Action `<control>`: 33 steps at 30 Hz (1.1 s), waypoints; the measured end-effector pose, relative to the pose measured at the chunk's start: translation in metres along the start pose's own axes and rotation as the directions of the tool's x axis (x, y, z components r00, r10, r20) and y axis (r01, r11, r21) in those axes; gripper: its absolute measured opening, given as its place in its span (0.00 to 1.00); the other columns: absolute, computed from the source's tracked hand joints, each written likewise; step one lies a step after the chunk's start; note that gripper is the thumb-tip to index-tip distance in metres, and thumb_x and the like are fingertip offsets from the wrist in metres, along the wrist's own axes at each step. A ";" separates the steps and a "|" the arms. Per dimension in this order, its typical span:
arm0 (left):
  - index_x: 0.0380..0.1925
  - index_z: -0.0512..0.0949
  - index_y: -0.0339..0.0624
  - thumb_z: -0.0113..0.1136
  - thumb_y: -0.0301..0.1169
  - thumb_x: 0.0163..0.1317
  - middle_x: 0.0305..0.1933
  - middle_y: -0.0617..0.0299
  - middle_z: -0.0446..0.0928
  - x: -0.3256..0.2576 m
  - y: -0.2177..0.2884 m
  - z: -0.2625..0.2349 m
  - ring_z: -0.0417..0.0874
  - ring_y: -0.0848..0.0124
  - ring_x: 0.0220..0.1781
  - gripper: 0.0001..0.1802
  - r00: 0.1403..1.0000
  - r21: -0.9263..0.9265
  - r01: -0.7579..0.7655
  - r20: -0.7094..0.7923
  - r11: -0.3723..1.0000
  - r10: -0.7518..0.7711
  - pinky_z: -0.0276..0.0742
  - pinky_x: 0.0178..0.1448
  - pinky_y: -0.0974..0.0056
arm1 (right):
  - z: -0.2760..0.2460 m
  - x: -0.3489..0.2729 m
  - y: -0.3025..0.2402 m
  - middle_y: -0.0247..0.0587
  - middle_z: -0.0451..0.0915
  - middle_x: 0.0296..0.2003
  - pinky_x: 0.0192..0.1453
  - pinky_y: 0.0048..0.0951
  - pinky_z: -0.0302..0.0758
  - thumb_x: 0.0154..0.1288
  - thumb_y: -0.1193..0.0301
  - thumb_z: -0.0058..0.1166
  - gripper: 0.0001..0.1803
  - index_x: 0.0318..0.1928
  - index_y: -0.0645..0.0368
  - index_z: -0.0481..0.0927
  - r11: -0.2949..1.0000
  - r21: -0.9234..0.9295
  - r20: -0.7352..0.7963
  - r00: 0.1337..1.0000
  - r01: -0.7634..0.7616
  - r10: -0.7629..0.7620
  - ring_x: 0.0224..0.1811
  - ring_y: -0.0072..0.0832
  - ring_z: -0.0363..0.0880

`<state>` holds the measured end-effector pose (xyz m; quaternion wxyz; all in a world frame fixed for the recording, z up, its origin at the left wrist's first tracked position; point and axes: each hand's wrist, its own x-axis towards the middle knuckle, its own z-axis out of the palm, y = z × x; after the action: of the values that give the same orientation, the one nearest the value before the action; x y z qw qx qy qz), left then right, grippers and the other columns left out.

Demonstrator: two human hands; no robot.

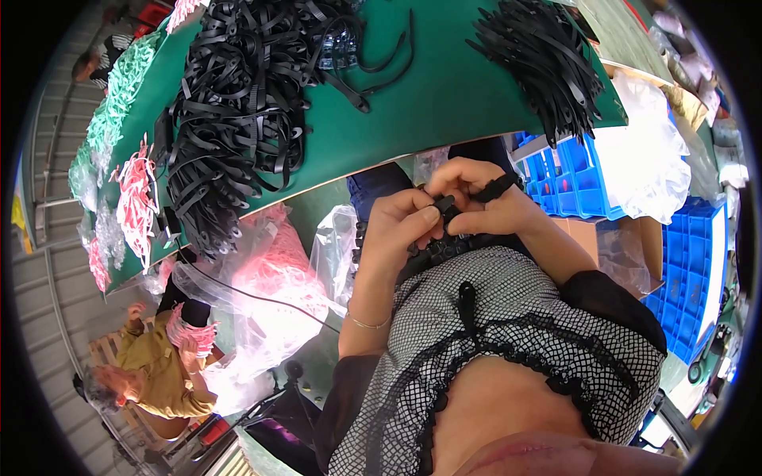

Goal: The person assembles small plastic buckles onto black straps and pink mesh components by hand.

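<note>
Green covers the long work table (444,103), which bends across the top of the view and carries a big tangled heap of black straps (238,103) on the left and a smaller, neater bundle of black straps (548,63) on the right. Pink straps (136,202) and pale green straps (119,87) lie along its far left edge. Below the table edge sit clear plastic bags of pink pieces (278,278), and to the right stand blue crates (567,178) with a white plastic bag (647,163) beside them. Another person in a yellow top (163,365) crouches at lower left (well apart from the wearer). Both hands meet just below the table edge, close over the lap and a checked black-and-white blouse (508,333). The left hand (401,222) is curled, thumb and fingers pinching a small black strap piece (444,208). The right hand (484,198) closes on the same piece from the other side, its strap end sticking out to the right, knuckles touching the left.
</note>
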<state>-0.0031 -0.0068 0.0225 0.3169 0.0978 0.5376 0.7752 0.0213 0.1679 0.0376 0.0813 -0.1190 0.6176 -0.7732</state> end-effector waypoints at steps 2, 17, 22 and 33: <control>0.26 0.74 0.35 0.55 0.33 0.56 0.20 0.61 0.75 0.000 0.010 0.005 0.67 0.82 0.16 0.10 1.000 0.042 -0.004 -0.006 0.999 0.004 0.59 0.19 0.78 | -0.005 0.008 0.006 0.27 0.64 0.19 0.22 0.18 0.56 0.47 0.76 0.63 0.11 0.34 0.59 0.78 0.966 -0.211 0.023 0.989 0.150 -0.148 0.20 0.16 0.61; 0.32 0.73 0.33 0.49 0.38 0.63 0.23 0.64 0.71 0.001 0.009 0.001 0.65 0.80 0.22 0.15 0.997 -0.167 -0.014 0.067 0.986 0.025 0.60 0.27 0.76 | -0.004 0.010 0.027 0.31 0.72 0.27 0.31 0.14 0.65 0.48 0.79 0.62 0.12 0.37 0.64 0.79 0.975 0.130 -0.123 0.978 0.182 -0.166 0.29 0.14 0.70; 0.36 0.72 0.34 0.52 0.37 0.61 0.27 0.62 0.72 0.006 0.001 -0.001 0.67 0.78 0.23 0.14 0.993 -0.313 -0.091 0.042 0.945 0.109 0.63 0.28 0.76 | -0.006 0.013 0.026 0.30 0.72 0.28 0.29 0.14 0.64 0.48 0.79 0.62 0.13 0.37 0.63 0.79 0.980 -0.032 -0.183 0.962 0.198 -0.200 0.27 0.13 0.69; 0.36 0.72 0.38 0.55 0.39 0.60 0.35 0.59 0.75 0.013 -0.010 0.007 0.73 0.71 0.37 0.14 0.933 -0.690 -0.320 -0.350 0.649 0.088 0.68 0.44 0.68 | -0.004 0.019 0.024 0.30 0.72 0.26 0.29 0.17 0.65 0.55 0.76 0.56 0.10 0.39 0.63 0.76 0.963 -0.249 -0.116 0.984 0.100 -0.133 0.24 0.15 0.66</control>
<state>-0.0064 0.0084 0.0142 0.1581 -0.0904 0.2037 0.9619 0.0011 0.1609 0.0147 -0.0204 -0.1129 0.7032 -0.7017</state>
